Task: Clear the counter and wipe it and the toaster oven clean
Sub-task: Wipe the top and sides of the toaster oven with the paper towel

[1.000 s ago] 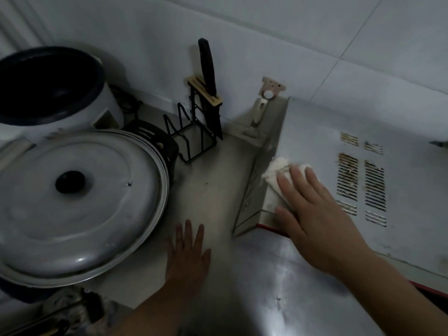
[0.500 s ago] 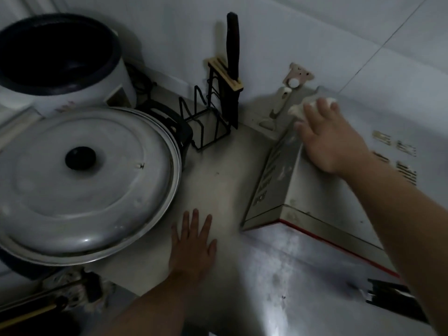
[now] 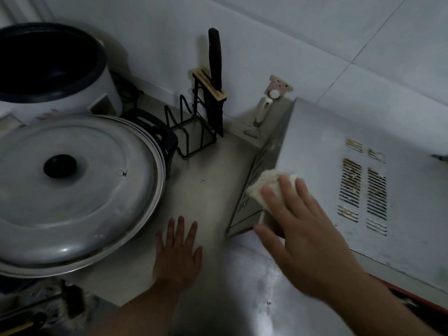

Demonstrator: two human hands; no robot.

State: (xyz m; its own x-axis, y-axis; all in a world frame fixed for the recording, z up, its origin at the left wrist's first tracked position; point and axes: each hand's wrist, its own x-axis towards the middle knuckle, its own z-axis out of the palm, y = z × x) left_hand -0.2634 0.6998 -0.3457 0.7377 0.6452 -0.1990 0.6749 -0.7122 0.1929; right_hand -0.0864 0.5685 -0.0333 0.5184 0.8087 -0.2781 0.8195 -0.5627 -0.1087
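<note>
White cloth (image 3: pixel 263 187) is lying under the fingers of our right hand (image 3: pixel 305 241), at the near left corner of the oven (image 3: pixel 315 151) top. We are pressing it flat with straightened fingers; the thumb is reaching down over the oven's front edge, and the cloth is bulging out past the fingertips toward 11 o'clock. The hand is not curling round the cloth.

The oven, a grey metal box with soiled vent slots (image 3: pixel 363 190) on top, is occupying the frame from 1 to 4 o'clock, its red trim showing along the near edge.

Our left hand (image 3: pixel 178 251) is resting palm-down on the counter (image 3: pixel 208 190) at 6 o'clock, fingers spread and straight, holding nothing. It is lying between the oven and the lid (image 3: pixel 72 190).

The lid, a large round metal one with a black knob, is covering a pan at 9 o'clock. Behind it, at 10 o'clock, we are seeing an open cooker (image 3: pixel 53 66) with a dark inner pot. At 12 o'clock a black wire rack (image 3: pixel 194 132) is standing against the tiled wall, holding a knife (image 3: pixel 215 76) upright, handle up. Just right of the rack, a pale wall hook (image 3: pixel 277 87) is sitting above a small pale tool (image 3: pixel 259 117) leaning in the corner beside the oven.
</note>
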